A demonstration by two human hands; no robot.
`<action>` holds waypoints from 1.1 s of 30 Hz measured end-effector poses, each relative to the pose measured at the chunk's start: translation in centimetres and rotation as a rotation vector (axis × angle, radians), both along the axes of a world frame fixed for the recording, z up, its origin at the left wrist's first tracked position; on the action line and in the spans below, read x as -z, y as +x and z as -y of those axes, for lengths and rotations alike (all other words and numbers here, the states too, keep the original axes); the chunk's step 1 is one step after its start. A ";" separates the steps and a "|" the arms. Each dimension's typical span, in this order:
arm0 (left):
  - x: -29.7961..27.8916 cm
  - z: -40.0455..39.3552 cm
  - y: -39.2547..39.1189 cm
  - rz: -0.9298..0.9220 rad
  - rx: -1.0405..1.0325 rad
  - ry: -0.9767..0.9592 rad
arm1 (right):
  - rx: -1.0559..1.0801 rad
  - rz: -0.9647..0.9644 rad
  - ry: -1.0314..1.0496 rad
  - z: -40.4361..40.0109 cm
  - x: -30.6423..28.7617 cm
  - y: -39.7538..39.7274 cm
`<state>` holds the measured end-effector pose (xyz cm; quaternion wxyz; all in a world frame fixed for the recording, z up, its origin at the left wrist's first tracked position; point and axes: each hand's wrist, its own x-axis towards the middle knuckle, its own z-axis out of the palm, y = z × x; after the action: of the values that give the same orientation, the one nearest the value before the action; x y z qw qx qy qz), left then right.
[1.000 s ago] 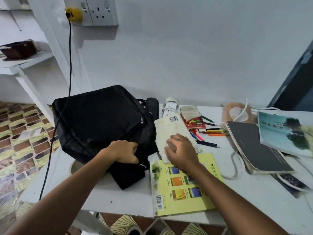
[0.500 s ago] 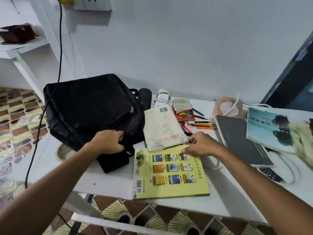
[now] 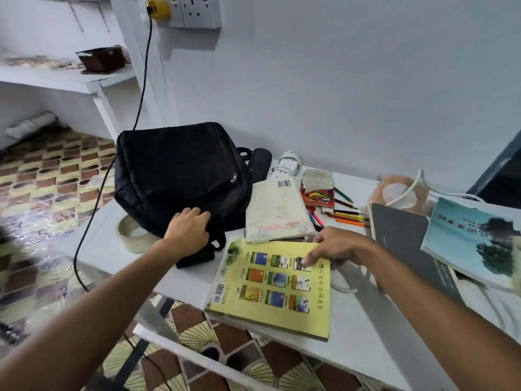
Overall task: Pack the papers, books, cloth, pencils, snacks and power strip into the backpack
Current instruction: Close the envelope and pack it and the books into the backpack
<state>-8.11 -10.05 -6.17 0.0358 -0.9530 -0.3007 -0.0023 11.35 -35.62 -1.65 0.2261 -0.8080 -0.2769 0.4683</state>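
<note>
Nearest, a yellow book (image 3: 270, 289) lies flat at the near edge of the white table (image 3: 375, 342), its cover showing a grid of small coloured pictures and a barcode at its left side. The right hand (image 3: 335, 245) rests at the book's far right corner, fingers bent, with a fingertip down on the cover; whether the other fingers curl under the edge cannot be told. Left of the book, the left hand (image 3: 187, 228) lies on the near part of the black backpack (image 3: 177, 176), fingers curled over the fabric as if gripping it; the grip itself is hidden under the hand. A roll of clear tape (image 3: 131, 232) sits just beside the backpack's near left corner.

Farther in, a worn cream booklet (image 3: 277, 213) with a barcode at its far end lies between the backpack and a red pencil box (image 3: 317, 190), its near edge touching the yellow book. Loose coloured pencils (image 3: 348, 215) are scattered right of the box. To the right, a dark grey notebook (image 3: 406, 244) lies partly under a blue-covered book (image 3: 473, 241).

At the far side, a white power strip (image 3: 286, 166) stands just beside the backpack, and its white cord (image 3: 408, 190) loops over a pale pink object near the wall. A black cable (image 3: 141, 88) hangs from a yellow plug (image 3: 156, 8) in the wall socket.
</note>
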 end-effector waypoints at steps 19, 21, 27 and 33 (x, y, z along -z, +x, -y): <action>-3.2 -2.3 -0.5 -0.026 0.035 -0.271 | 0.140 -0.928 0.395 1.5 0.5 2.3; -3.7 -2.7 -0.6 -0.021 0.042 -0.255 | 0.153 -0.971 0.412 1.4 0.2 2.0; -3.9 -3.4 -1.8 0.029 0.026 -0.288 | 0.198 -0.995 0.454 0.5 0.7 1.9; -3.7 -4.0 -2.0 0.162 -0.024 -0.350 | 0.333 -1.016 0.689 -1.2 -0.1 1.0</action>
<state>-10.11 -6.04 -2.48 -0.1549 -0.9378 -0.3096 -0.0263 12.33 -34.44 -1.51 0.6460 -0.3982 -0.1405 0.6360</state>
